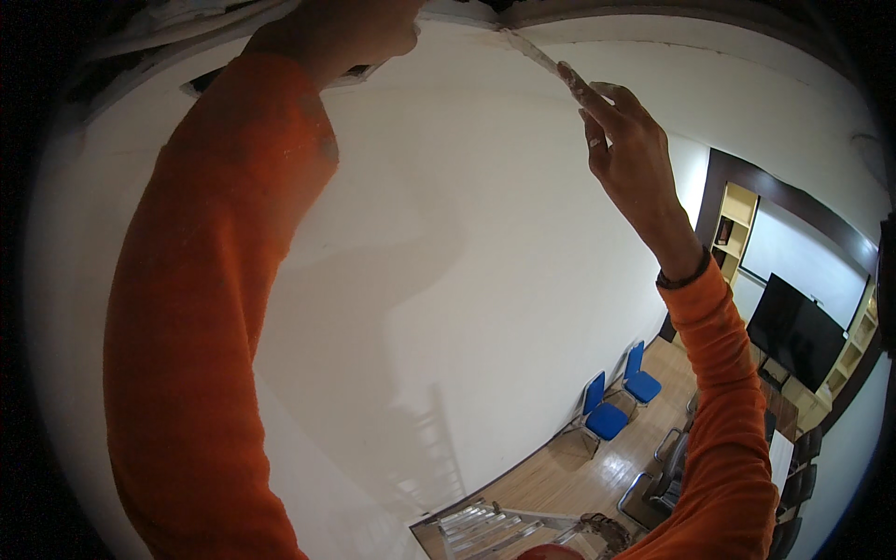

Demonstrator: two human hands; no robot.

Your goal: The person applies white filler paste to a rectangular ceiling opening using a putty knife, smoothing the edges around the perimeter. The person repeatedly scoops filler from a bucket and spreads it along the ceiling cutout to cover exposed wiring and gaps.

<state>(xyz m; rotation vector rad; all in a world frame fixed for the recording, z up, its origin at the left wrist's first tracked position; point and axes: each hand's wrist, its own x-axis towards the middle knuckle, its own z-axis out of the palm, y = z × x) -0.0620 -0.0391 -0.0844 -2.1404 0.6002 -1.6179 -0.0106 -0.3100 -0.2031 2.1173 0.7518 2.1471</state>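
Note:
Both arms, in orange sleeves, reach up to the top of a white wall (pixel 523 261). My right hand (pixel 630 140) grips a thin, flat putty knife (pixel 534 52) smeared with whitish material, one finger stretched along it. Its far tip touches the seam where the wall meets the ceiling edge (pixel 672 30). White smears mark the fingers. Up at the left, my left hand (pixel 359 33) is raised against the ceiling edge, and its fingers are mostly hidden or cut off by the frame. A dark opening with a pale rim (pixel 350 77) shows behind that wrist.
Far below, a metal ladder (pixel 495 527) stands over the wooden floor (pixel 532 481). Two blue chairs (pixel 605 420) are set along the wall. At the right are black chairs (pixel 798 485), a table (pixel 782 457), a large black screen (pixel 796 331), a whiteboard (pixel 807 247) and shelves (pixel 737 210).

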